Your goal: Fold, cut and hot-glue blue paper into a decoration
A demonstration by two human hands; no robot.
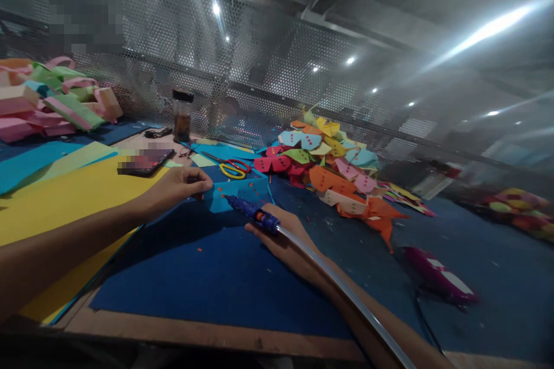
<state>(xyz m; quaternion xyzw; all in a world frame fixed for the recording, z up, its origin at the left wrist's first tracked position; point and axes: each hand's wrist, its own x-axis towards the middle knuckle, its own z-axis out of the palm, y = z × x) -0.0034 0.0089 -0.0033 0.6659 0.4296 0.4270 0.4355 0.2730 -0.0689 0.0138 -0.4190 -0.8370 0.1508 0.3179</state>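
Note:
My left hand [184, 187] pinches the left end of a light blue paper piece [249, 187] dotted with small orange bits. Wrapped in my right hand [288, 236] is a blue glue gun [251, 211], its tip touching or very close to the paper near the left hand. A clear glue stick [337, 282] runs out of the gun's back along my right forearm. Just behind the paper lie scissors [234, 169] with red and yellow handles. Both hands are above a dark blue sheet [208, 277]; the fingers under the gun are partly hidden.
Yellow sheets [82, 202] and a phone [147, 161] lie at left, with a lidded jar [182, 115] behind. Folded coloured papers [333, 155] pile up to the right. A purple device [439, 274] with a cable sits front right. More paper shapes [52, 98] heap far left.

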